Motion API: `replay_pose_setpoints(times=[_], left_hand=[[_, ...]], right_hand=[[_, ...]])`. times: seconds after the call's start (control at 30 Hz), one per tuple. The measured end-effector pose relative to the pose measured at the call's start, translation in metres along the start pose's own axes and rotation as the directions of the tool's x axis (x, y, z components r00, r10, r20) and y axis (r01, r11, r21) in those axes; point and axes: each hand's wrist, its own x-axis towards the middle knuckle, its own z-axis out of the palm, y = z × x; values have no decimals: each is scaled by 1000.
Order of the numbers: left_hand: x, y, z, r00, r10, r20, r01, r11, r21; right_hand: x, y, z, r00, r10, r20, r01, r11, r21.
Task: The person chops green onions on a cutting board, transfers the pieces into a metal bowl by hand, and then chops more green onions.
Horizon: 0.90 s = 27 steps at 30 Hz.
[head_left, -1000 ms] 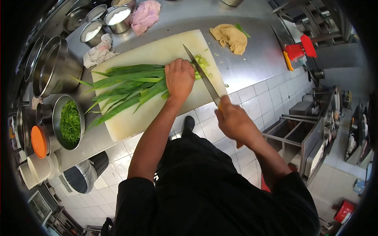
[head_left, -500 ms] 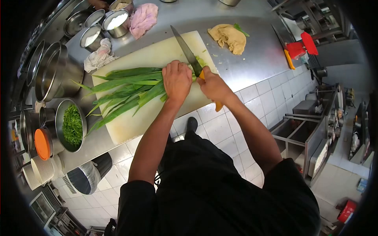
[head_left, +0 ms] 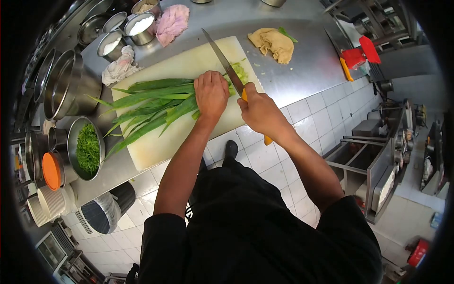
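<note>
A grey metal tabletop spans the upper part of the view, with a bright sheen of light near its front edge. Pale square tiles cover the floor, where a dark bin with a clear plastic liner stands near the tabletop; metal racks fill the upper right.

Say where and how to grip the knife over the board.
Likely best by the yellow handle, coming from the near right: its end points that way, while the blade slants away over the board. The right hand holds it there.
</note>
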Motion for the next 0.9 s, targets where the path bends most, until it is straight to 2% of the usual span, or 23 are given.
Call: replay_pose_setpoints(times=[0.27, 0.37, 0.47, 0.57, 0.67, 0.77, 0.87, 0.9], left_hand=[[-1, -1, 1, 1000, 1, -29, -2, 1000, -30], [-1, 0, 1, 1000, -1, -4, 1, 1000, -23], [-3, 1, -1, 1000, -8, 10, 8, 1000, -22], [0, -1, 2, 1000, -16, 7, 17, 1000, -22], [-5, 0, 3, 1000, -1, 23, 0, 1000, 2], [-1, -5, 3, 1000, 1, 20, -1, 1000, 2], [-1, -2, 1, 1000, -9, 1, 9, 999, -41], [-1, -2, 0, 1000, -16, -10, 16, 998, -53]], right_hand=[[0, -7, 18, 999, -7, -34, 5, 997, -74], [-16, -8, 19, 999, 40, 13, -39, 996, -75], [-45, -22, 5, 969, 220, 111, -199, 965, -173], [-50, -11, 14, 970, 201, 135, -183, 974, -137], [-1, 34, 61, 1000, -20, -4, 19, 991, -134], [30, 30, 63, 992, -73, -98, 59, 989, -137], [55, 58, 73, 925, -297, -235, 261, 950, -174], [57, 54, 63, 973, -171, -154, 163, 984, -66]])
